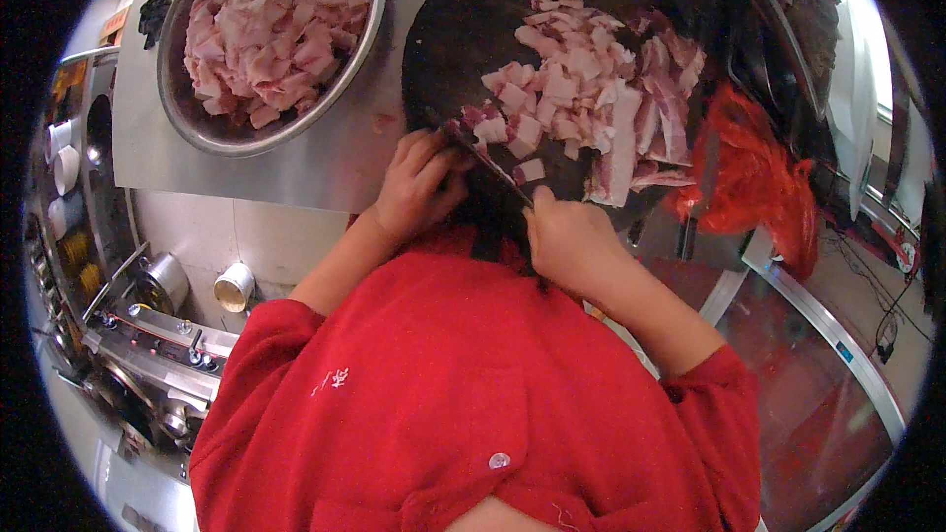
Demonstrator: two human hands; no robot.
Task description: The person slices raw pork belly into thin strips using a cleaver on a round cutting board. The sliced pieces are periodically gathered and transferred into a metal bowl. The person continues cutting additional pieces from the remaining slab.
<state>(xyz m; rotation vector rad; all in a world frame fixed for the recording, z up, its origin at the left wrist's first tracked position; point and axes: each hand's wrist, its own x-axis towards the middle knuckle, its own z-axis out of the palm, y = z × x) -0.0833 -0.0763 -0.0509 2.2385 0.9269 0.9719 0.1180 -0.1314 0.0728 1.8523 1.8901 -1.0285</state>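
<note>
My right hand (573,240) is closed around the handle of a knife (494,168), most of which my fingers cover. Its blade, seen nearly edge-on, slants up and left towards my left hand (425,181). The fingers of that hand are curled at the near edge of a dark round chopping board (451,59); whether they pin a piece of meat is hidden. Just beyond the blade lie cut chunks of fatty raw meat (558,85), likely pork. Longer uncut strips (619,144) rest to their right on the board.
A steel bowl (375,22) heaped with meat pieces (266,37) stands on the steel table (325,181) at left. Red plastic bags (754,170) hang right of the board. Below left are a stove (159,343), a steel pot (166,277) and a white container (235,284).
</note>
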